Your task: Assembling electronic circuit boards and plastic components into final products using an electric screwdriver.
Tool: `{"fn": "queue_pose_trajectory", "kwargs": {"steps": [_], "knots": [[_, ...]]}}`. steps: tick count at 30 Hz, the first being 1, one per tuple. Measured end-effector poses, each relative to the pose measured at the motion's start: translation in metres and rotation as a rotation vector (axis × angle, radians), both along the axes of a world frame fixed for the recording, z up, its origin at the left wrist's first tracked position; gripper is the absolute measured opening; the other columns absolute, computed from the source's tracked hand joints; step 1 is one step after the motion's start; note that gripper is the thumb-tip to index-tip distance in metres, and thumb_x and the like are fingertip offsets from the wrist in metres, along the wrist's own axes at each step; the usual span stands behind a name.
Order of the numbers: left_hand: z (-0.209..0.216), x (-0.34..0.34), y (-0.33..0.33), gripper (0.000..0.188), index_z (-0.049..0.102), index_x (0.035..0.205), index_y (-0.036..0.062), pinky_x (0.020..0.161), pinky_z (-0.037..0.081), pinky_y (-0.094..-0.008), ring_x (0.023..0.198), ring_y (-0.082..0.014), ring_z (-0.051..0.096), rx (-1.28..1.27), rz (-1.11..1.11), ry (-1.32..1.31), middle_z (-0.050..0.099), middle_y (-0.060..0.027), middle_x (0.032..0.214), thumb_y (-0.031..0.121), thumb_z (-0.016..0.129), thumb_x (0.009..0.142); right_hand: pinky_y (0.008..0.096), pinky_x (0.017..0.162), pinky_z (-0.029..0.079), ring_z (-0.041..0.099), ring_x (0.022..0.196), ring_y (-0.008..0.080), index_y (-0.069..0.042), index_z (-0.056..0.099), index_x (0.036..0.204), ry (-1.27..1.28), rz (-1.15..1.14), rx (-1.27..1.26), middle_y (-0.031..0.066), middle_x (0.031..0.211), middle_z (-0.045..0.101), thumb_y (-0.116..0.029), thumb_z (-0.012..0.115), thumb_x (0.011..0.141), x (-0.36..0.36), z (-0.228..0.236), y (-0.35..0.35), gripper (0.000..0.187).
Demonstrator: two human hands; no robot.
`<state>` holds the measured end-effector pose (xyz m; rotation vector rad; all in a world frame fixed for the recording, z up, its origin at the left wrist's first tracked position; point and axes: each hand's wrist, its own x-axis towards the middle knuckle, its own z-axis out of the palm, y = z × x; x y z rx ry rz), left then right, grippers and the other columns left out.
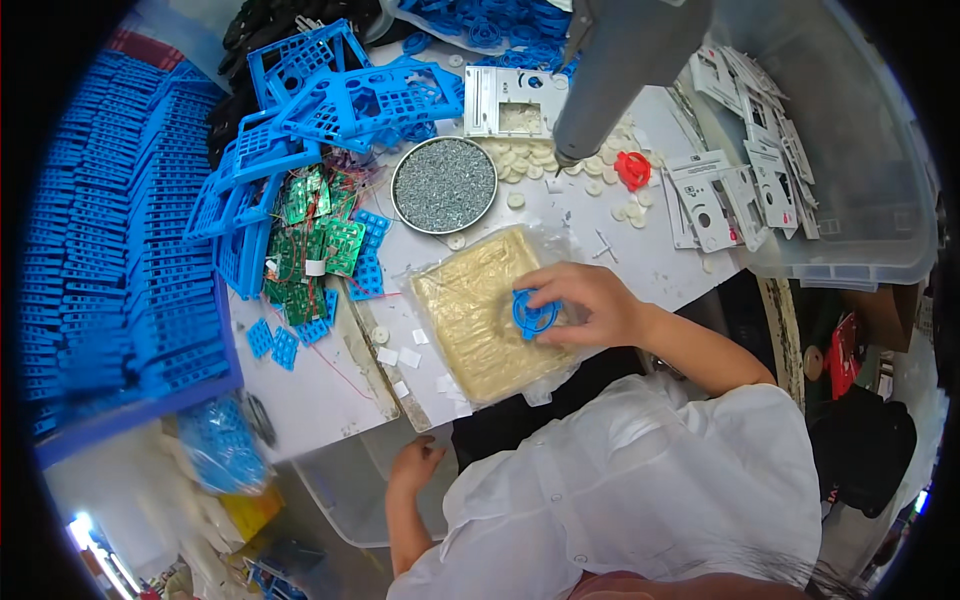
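Over the yellow pad [462, 310] in the head view, the right hand [592, 303] is pinching a blue ring part [531, 322]; left-below the pad, the left hand [415, 466] is hanging with loosely curled fingers. This part is apparently still awaiting fitting, with white panels [695, 180] lying right of the pad. Beyond the pad, a round dish [444, 232] is holding grey metal bits [445, 183]; far left, a crate [140, 412] is holding stacked blue frames [165, 230].

1 ylw pad [468, 312], 1 rnd dish [444, 232]

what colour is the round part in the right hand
The round part in the right hand is blue, best seen in the head view.
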<state>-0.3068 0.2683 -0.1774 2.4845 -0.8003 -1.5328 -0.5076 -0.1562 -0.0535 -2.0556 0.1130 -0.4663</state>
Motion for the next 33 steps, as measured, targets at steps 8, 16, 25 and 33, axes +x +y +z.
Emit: {"fn": "queue_pose_trajectory", "kwargs": {"steps": [8, 16, 25, 33], "knots": [[0.183, -0.017, -0.091, 0.036, 0.069, 0.118, 0.0029, 0.071, 0.055, -0.0379, 0.083, -0.0277, 0.071, -0.645, -0.082, -0.212, 0.073, -0.0125, 0.095, 0.017, 0.077, 0.086, 0.0516, 0.106, 0.041, 0.057, 0.125, 0.0350, -0.010, 0.065, 0.092, -0.037, -0.017, -0.353, 0.0079, 0.125, 0.069, -0.021, 0.089, 0.071, 0.018, -0.003, 0.012, 0.034], [0.163, -0.023, -0.202, 0.026, 0.070, 0.109, 0.0062, 0.068, 0.054, -0.0402, 0.079, -0.0306, 0.068, -1.036, -0.366, -0.322, 0.069, -0.0111, 0.091, 0.011, 0.077, 0.084, 0.0502, 0.100, 0.044, 0.053, 0.116, 0.0373, -0.011, 0.064, 0.089, 0.034, -0.131, -0.462, 0.0060, 0.118, 0.066, -0.025, 0.089, 0.067, 0.018, 0.000, 0.025, 0.037], [0.148, -0.011, -0.226, 0.028, 0.070, 0.109, 0.0057, 0.078, 0.054, -0.0423, 0.091, -0.0315, 0.068, -1.110, -0.455, -0.391, 0.069, -0.0113, 0.103, 0.009, 0.077, 0.083, 0.0575, 0.100, 0.041, 0.052, 0.105, 0.0345, -0.011, 0.067, 0.090, 0.082, -0.173, -0.595, 0.0060, 0.116, 0.065, -0.030, 0.084, 0.070, 0.018, 0.002, 0.037, 0.033], [0.130, -0.015, -0.230, 0.041, 0.067, 0.120, 0.0081, 0.102, 0.044, -0.0491, 0.121, -0.0278, 0.061, -1.098, -0.688, -0.447, 0.065, -0.0102, 0.128, 0.015, 0.078, 0.081, 0.0530, 0.100, 0.040, 0.048, 0.109, 0.0356, -0.010, 0.071, 0.099, 0.116, -0.176, -0.513, 0.0089, 0.118, 0.063, -0.024, 0.083, 0.074, 0.014, 0.010, 0.037, 0.031]]}}
